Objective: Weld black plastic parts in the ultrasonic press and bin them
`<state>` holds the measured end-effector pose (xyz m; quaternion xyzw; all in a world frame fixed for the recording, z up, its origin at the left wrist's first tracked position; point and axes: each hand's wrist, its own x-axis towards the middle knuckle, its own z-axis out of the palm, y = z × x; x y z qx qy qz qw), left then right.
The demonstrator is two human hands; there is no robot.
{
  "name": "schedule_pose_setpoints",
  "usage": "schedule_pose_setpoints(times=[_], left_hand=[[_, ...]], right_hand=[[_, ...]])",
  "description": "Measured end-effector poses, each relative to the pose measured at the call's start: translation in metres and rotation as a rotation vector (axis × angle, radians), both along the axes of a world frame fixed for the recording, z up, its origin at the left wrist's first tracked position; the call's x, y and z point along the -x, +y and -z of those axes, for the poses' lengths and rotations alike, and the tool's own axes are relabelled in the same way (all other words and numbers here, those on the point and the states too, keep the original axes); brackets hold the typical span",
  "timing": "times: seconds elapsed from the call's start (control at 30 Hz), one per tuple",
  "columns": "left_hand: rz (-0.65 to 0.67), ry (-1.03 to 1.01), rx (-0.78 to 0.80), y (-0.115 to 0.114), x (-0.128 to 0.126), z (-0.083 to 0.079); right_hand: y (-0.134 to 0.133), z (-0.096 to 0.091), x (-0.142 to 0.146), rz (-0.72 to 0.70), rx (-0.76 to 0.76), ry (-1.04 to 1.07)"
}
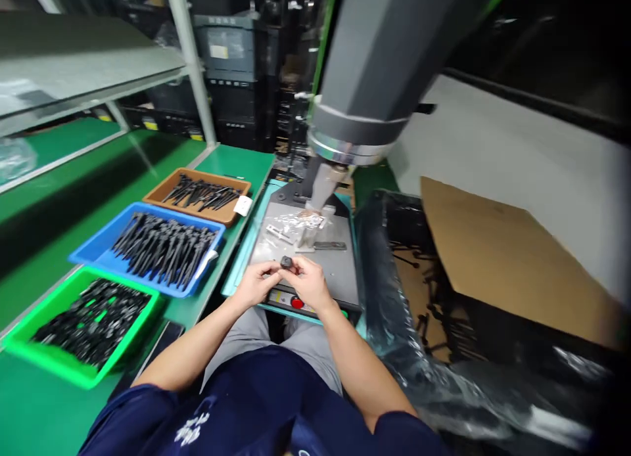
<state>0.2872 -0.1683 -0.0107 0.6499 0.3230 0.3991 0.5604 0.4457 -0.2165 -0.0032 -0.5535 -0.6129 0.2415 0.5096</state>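
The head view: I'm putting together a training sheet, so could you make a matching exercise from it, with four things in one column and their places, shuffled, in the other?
Things
1. Small black part
2. Blue tray
3. Green tray
4. Red button

Places
A. On the near edge of the machine base
B. In the middle of its row of three
C. Held between the left hand and the right hand
D. At the end of its row nearest the person

Right pairs: 1-C, 2-B, 3-D, 4-A
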Motion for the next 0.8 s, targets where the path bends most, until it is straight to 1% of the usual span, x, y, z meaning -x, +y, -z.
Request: schedule_pose_setpoints(times=[0.07,0.13,0.2,0.27,0.3,0.37,0.43,0.5,0.57,0.63,0.8], left_hand=[[-0.051,0.026,0.029,0.0,0.021,-0.009],[-0.152,0.043,0.048,0.006,0.05,-0.02],[-0.314,0.055,0.06,0.019,0.087,-0.03],[-0.526,0.121,0.033,0.04,0.132,-0.038],[-0.631,0.217,-0.033,0.053,0.156,-0.04],[-0.804,0.487,-0.162,0.082,0.204,-0.041],[-0.945,0.741,-0.172,0.109,0.249,-0.037],[-1.006,0.959,-0.114,0.131,0.282,-0.03],[-1.001,1.103,-0.065,0.148,0.302,-0.023],[-0.984,1.161,-0.047,0.161,0.309,-0.016],[-0.982,1.189,-0.043,0.184,0.301,-0.003]], right_hand=[[0.0,0.003,0.004,-0.089,0.081,0.047],[-0.001,0.008,0.005,-0.154,0.154,0.057],[-0.003,0.014,0.004,-0.185,0.199,0.038],[-0.008,0.019,0.001,-0.193,0.235,0.021],[-0.01,0.021,-0.001,-0.189,0.251,0.016],[-0.015,0.025,-0.004,-0.169,0.272,0.013],[-0.02,0.029,-0.007,-0.153,0.284,0.02],[-0.024,0.033,-0.009,-0.147,0.305,0.039],[-0.029,0.035,-0.012,-0.132,0.34,0.055],[-0.034,0.037,-0.014,-0.099,0.374,0.068],[-0.057,0.037,-0.027,0.017,0.453,0.088]])
